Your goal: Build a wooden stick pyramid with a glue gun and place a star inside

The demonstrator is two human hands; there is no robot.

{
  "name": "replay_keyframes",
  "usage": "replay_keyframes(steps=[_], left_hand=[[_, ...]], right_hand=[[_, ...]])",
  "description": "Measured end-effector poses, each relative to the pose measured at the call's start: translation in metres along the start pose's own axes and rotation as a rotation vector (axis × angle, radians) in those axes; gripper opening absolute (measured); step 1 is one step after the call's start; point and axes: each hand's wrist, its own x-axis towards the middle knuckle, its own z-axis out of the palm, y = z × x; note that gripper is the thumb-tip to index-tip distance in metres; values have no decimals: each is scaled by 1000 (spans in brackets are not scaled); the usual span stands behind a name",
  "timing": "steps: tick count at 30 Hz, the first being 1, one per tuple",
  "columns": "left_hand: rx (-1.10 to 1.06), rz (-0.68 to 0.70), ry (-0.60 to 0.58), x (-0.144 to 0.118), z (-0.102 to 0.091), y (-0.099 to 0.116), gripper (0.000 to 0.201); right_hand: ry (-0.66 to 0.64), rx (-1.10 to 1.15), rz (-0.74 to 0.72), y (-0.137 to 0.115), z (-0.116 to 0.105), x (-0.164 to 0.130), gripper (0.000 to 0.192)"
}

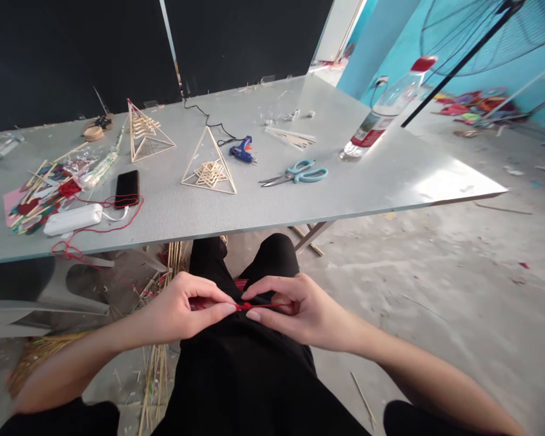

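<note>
I see my left hand (181,309) low over my lap, its fingers curled in and the thumb and forefinger pressed together on one end of a red thread (243,306). My right hand (295,312) meets it from the other side, also nearly closed, thumb and forefinger pinching the same thread, and the fingertips of the two hands are almost touching. The short piece of thread between the two pinches is stretched tight, and its long axis runs left to right across my black trousers (236,375), about level. More red shows inside the left palm, but I cannot tell how much thread is gathered there. Above the hands is the edge of a grey table (390,175). On it, nearest to me, stands a triangular pyramid of thin sticks (209,165), and a second stick pyramid (144,131) stands further back to the left. To the right of the first pyramid lie scissors with light blue handles (297,174), and behind them a blue glue gun (243,150). At the left are a black phone (128,188), a white power bank (72,219) and loose red string (95,227). A plastic bottle with a red cap (386,112) stands at the right.
</note>
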Motion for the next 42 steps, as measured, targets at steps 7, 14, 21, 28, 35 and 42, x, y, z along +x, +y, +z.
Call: replay_keyframes(steps=[7, 14, 21, 28, 35, 42], left_hand=[[-17, -15, -1, -7, 1, 9, 25], [-144, -178, 13, -16, -11, 3, 38], [-7, -144, 200, -21, -27, -7, 35], [28, -123, -30, -34, -36, -8, 30], [317, 26, -3, -38, -29, 4, 28], [475, 276, 67, -8, 2, 18, 46]], right_hand=[[45, 129, -61, 1, 10, 6, 29], [-31, 81, -58, -7, 1, -2, 22], [-16, 99, -48, 0, -8, -12, 25], [-34, 25, -13, 12, -14, -17, 24], [32, -8, -138, 16, -11, -12, 23], [-13, -78, -126, 3, -6, 2, 25]])
